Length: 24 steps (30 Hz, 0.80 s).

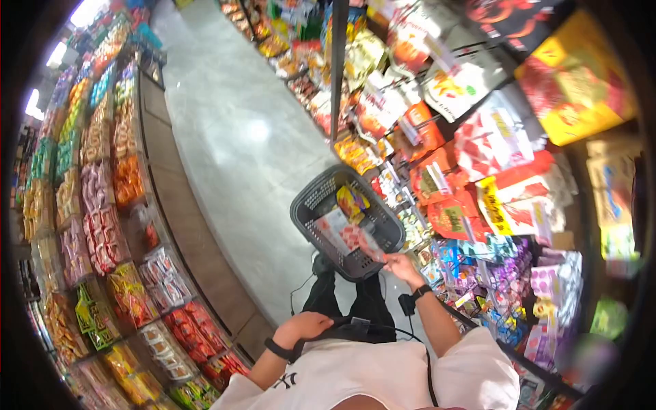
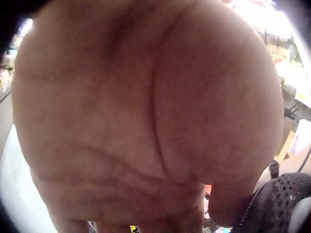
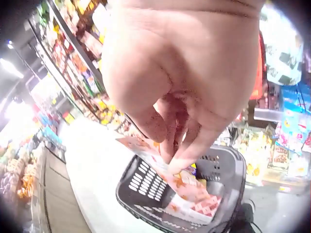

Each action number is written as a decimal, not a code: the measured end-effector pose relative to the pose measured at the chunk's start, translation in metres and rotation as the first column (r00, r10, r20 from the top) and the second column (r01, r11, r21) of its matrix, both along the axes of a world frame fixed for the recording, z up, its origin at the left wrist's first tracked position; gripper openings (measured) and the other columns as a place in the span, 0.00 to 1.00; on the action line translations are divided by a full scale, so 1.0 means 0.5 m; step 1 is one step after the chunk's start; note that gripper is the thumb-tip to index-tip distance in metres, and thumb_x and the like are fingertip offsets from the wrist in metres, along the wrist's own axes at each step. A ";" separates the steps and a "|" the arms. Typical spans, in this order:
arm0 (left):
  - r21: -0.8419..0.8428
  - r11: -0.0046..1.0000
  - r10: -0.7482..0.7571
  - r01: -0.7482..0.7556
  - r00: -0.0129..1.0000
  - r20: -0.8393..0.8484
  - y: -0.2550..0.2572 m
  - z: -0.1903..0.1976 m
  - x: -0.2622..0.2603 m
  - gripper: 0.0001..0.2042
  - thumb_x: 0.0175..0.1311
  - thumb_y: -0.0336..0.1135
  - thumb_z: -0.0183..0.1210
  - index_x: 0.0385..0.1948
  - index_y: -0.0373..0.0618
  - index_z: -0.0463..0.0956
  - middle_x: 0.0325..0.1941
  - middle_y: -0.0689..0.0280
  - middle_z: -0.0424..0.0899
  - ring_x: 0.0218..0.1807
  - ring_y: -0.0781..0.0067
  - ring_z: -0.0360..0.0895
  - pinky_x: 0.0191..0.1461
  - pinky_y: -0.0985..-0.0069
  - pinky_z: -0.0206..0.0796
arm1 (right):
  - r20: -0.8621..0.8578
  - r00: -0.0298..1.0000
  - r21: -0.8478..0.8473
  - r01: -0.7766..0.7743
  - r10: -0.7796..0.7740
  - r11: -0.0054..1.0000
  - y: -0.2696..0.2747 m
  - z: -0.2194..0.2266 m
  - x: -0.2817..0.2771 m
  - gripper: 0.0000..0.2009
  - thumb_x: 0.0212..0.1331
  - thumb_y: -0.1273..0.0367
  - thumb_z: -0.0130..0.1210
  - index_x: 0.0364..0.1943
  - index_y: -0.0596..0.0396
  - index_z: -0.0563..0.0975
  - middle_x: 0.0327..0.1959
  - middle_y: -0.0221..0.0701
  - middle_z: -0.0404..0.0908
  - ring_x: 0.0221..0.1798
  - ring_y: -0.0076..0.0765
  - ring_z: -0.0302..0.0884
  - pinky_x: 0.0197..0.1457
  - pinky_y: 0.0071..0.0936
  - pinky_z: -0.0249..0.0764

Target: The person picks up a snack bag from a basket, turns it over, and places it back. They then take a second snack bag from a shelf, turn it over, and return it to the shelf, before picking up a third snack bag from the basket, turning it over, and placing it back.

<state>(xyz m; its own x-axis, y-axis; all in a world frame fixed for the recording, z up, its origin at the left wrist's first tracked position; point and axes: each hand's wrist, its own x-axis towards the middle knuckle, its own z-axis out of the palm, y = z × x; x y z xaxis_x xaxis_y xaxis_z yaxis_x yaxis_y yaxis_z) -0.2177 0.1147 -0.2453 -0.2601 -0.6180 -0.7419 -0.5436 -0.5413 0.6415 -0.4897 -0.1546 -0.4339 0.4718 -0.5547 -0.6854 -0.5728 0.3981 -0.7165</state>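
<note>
My right hand (image 1: 404,268) pinches the edge of a flat red-and-white package (image 1: 352,237) between thumb and fingers. The package slants down into a grey plastic shopping basket (image 1: 313,193) with slotted walls. A yellow snack bag (image 1: 352,199) lies in the basket beside it. In the right wrist view the fingertips grip the package (image 3: 187,187) over the basket's rim (image 3: 240,160). My left hand (image 1: 311,326) rests near the waist by the dark trousers, holding nothing. Its palm (image 2: 146,111) fills the left wrist view, with the fingertips cut off at the bottom.
Shelves of bagged snacks (image 1: 437,181) rise close on the right, with a yellow bag (image 1: 581,78) at the upper right. Another long shelf of packets (image 1: 102,239) runs along the left. Between them stretches a shiny grey floor (image 1: 225,109). A cable (image 1: 429,372) hangs over the shirt.
</note>
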 end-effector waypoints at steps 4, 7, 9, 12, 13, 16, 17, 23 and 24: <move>-0.066 0.976 -0.195 0.205 0.972 0.131 -0.047 -0.027 0.047 0.27 0.77 0.60 0.49 0.56 0.46 0.83 0.56 0.50 0.87 0.59 0.42 0.82 0.63 0.53 0.73 | 0.099 0.993 -0.126 -0.045 0.057 0.991 0.085 0.145 -0.031 0.10 0.67 0.73 0.56 0.44 0.63 0.86 0.44 0.36 0.88 0.46 0.35 0.85 0.56 0.32 0.79; -0.131 0.934 -0.284 0.332 0.914 0.291 -0.098 0.073 0.043 0.34 0.72 0.64 0.53 0.62 0.40 0.79 0.57 0.44 0.85 0.62 0.41 0.81 0.66 0.53 0.72 | 0.279 0.959 -0.190 0.012 0.043 0.982 0.172 0.385 -0.011 0.12 0.74 0.72 0.53 0.52 0.63 0.85 0.55 0.35 0.85 0.58 0.34 0.81 0.63 0.32 0.76; -0.351 0.891 -0.224 0.288 0.951 0.213 -0.092 0.065 0.013 0.39 0.71 0.62 0.56 0.73 0.38 0.65 0.65 0.41 0.79 0.68 0.41 0.76 0.71 0.54 0.68 | 0.326 0.928 -0.388 -0.041 0.178 0.921 0.235 0.545 -0.009 0.14 0.76 0.71 0.52 0.57 0.63 0.83 0.62 0.34 0.82 0.66 0.33 0.77 0.69 0.31 0.72; -0.615 0.758 -0.174 0.218 0.976 0.132 -0.074 0.173 -0.073 0.44 0.72 0.56 0.60 0.76 0.29 0.53 0.70 0.39 0.74 0.70 0.38 0.74 0.72 0.56 0.67 | 0.554 0.822 -0.249 0.015 0.130 0.968 0.326 0.666 -0.033 0.16 0.78 0.70 0.50 0.60 0.62 0.82 0.65 0.35 0.79 0.70 0.35 0.73 0.73 0.33 0.67; -0.734 0.665 -0.102 0.140 0.990 0.097 -0.055 0.181 -0.110 0.42 0.72 0.52 0.61 0.76 0.31 0.54 0.70 0.40 0.75 0.70 0.38 0.74 0.72 0.56 0.67 | 0.580 0.798 -0.302 0.026 0.162 0.953 0.357 0.695 -0.042 0.16 0.78 0.69 0.50 0.60 0.62 0.82 0.65 0.35 0.79 0.70 0.36 0.73 0.75 0.35 0.64; -0.835 0.548 -0.018 -0.049 0.997 -0.071 -0.007 0.241 -0.166 0.35 0.70 0.40 0.58 0.76 0.37 0.57 0.65 0.38 0.78 0.65 0.36 0.76 0.66 0.54 0.70 | 0.571 0.781 -0.384 -0.021 0.255 0.923 0.443 0.743 -0.084 0.17 0.76 0.71 0.50 0.62 0.62 0.81 0.66 0.35 0.78 0.71 0.36 0.72 0.76 0.34 0.63; -0.828 0.552 -0.015 -0.098 0.992 -0.127 0.012 0.256 -0.175 0.33 0.69 0.36 0.56 0.76 0.39 0.58 0.62 0.36 0.79 0.63 0.35 0.77 0.64 0.53 0.70 | 0.542 0.802 -0.403 -0.015 0.252 0.915 0.478 0.753 -0.097 0.19 0.73 0.72 0.53 0.64 0.61 0.79 0.68 0.34 0.76 0.72 0.37 0.71 0.77 0.36 0.62; -0.801 0.572 0.119 -0.176 0.984 -0.132 0.153 0.314 -0.189 0.20 0.64 0.24 0.49 0.58 0.44 0.76 0.42 0.43 0.84 0.47 0.32 0.81 0.49 0.52 0.75 | 0.472 0.866 -0.582 0.445 -0.163 0.680 0.645 0.704 -0.148 0.28 0.65 0.70 0.65 0.70 0.55 0.74 0.73 0.39 0.70 0.75 0.42 0.67 0.75 0.41 0.65; -0.810 0.550 0.101 -0.205 0.979 -0.179 0.170 0.330 -0.179 0.18 0.65 0.24 0.49 0.56 0.44 0.77 0.42 0.43 0.84 0.47 0.33 0.81 0.49 0.53 0.75 | 0.440 0.850 -0.645 0.523 -0.289 0.557 0.668 0.704 -0.140 0.30 0.64 0.69 0.67 0.71 0.55 0.72 0.74 0.39 0.68 0.75 0.42 0.66 0.74 0.42 0.65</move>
<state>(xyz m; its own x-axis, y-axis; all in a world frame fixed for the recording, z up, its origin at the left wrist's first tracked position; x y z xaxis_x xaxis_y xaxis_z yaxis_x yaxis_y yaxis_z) -0.3069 0.1995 -0.0803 -0.1404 -0.9812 0.1324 -0.4102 0.1793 0.8942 -0.5598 0.1793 -0.0818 0.1512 -0.9789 0.1376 -0.2366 -0.1710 -0.9564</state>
